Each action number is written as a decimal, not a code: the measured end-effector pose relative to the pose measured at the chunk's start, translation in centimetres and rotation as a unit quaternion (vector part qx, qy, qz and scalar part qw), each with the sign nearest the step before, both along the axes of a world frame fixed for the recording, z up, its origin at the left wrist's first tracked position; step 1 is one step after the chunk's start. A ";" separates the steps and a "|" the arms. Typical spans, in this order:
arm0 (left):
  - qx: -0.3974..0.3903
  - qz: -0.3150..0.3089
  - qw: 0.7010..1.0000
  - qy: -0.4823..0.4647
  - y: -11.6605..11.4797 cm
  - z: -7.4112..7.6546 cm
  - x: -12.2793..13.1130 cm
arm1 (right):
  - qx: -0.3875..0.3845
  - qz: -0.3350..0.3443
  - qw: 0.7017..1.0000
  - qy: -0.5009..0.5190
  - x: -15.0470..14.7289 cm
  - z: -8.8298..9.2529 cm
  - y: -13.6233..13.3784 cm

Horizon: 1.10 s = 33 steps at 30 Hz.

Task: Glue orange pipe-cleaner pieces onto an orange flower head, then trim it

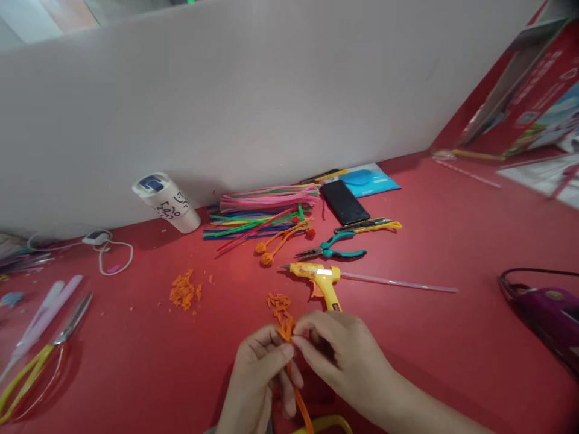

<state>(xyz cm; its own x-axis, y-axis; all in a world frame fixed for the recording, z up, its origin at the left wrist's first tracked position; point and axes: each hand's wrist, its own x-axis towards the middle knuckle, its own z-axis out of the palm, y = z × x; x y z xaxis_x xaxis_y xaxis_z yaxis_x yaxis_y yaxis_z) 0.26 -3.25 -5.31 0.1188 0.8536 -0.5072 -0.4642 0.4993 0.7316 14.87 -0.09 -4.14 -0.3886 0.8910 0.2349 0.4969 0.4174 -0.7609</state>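
Between thumb and fingers, my left hand [265, 377] pinches an orange pipe cleaner [302, 408], whose tail hangs down toward me. My right hand [346, 355] closes its thumb and forefinger on the looped orange tip [286, 328] of that same piece. Just beyond the fingertips lie short cut orange bits [279, 303]. A yellow glue gun [319, 276] with a clear glue stick rests right behind my right hand. Farther left is a heap of orange clippings [183, 291]. Two orange ball-tipped stems [266, 258] lie past the glue gun's nozzle.
Teal pliers [337, 248], a yellow cutter [375, 225], a black phone [345, 202] and bundled colored pipe cleaners [266, 208] lie toward the wall. A white tumbler [169, 205] leans left of them. Yellow-handled scissors [54, 346] are at far left; a purple pouch-like object [549, 313] sits right.
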 end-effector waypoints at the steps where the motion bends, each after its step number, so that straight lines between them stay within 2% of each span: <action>1: 0.000 0.001 1.000 0.009 0.0 0.0 0.0 | 0.010 -0.002 1.000 0.000 0.0 -0.1 0.0; 9: -0.004 0.029 0.999 0.029 -0.1 0.0 0.3 | 0.043 0.005 0.999 0.008 -0.2 0.0 -0.4; 12: -0.013 0.029 0.999 -0.018 0.2 0.0 0.1 | 0.020 0.009 0.999 0.030 0.1 0.7 -0.2; 14: -0.019 0.026 0.996 -0.088 0.3 0.1 -0.3 | 0.010 -0.009 1.000 0.022 0.7 1.0 0.3; 17: -0.021 0.025 0.975 -0.221 0.5 0.1 -1.0 | 0.031 -0.111 0.986 -0.123 1.8 0.6 2.1; 19: -0.024 0.029 0.954 -0.296 0.5 0.1 -1.3 | -0.008 -0.176 0.942 -0.285 2.2 -0.3 3.4; 22: -0.025 0.043 0.927 -0.371 0.3 0.1 -1.5 | -0.041 -0.197 0.929 -0.310 2.4 -1.9 4.8; 25: -0.020 0.057 0.915 -0.399 0.3 0.2 -1.5 | -0.067 -0.206 0.939 -0.268 2.2 -3.1 5.5; 28: -0.012 0.062 0.911 -0.407 0.3 0.5 -1.4 | -0.105 -0.207 0.955 -0.185 2.4 -3.6 5.8; 31: -0.002 0.056 0.910 -0.411 0.3 0.8 -1.4 | -0.155 -0.194 0.967 -0.058 2.6 -3.2 6.1; 33: 0.004 0.059 0.910 -0.411 0.3 0.9 -1.4 | -0.195 -0.171 0.965 0.048 2.7 -2.4 6.0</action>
<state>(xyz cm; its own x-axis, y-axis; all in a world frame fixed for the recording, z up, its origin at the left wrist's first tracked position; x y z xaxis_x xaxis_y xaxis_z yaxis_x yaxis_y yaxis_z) -1.13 -2.95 -4.46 0.3625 0.8881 -0.2827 -0.9059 0.4070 0.1170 17.55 5.93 -6.59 -0.0486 0.9911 -0.1237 0.4738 -0.0861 -0.8764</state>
